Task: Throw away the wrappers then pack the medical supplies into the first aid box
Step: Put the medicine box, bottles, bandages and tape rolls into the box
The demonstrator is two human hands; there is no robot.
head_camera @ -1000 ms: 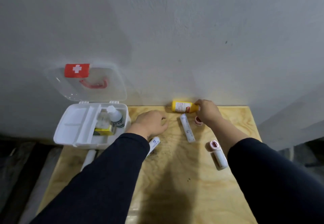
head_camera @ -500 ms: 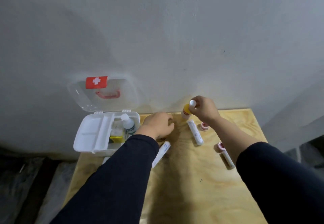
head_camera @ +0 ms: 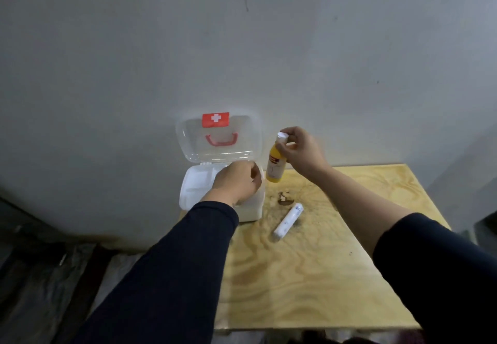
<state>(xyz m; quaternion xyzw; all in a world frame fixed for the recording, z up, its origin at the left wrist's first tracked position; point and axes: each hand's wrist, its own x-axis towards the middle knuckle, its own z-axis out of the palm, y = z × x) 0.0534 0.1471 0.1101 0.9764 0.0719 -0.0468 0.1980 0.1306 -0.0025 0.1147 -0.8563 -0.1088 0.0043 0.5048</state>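
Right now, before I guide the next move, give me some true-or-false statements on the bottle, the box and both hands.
1. The right hand holds the yellow bottle up by its white-capped top. True.
2. The yellow bottle lies flat on the wooden table. False: it hangs roughly upright in the air, beside the box.
3. The first aid box has its clear lid shut. False: the lid stands open against the wall.
4. The left hand is over the open box. True.
5. A white tube lies on the table, right of the box. True.
6. The left hand grips the white tube. False: the tube lies untouched.
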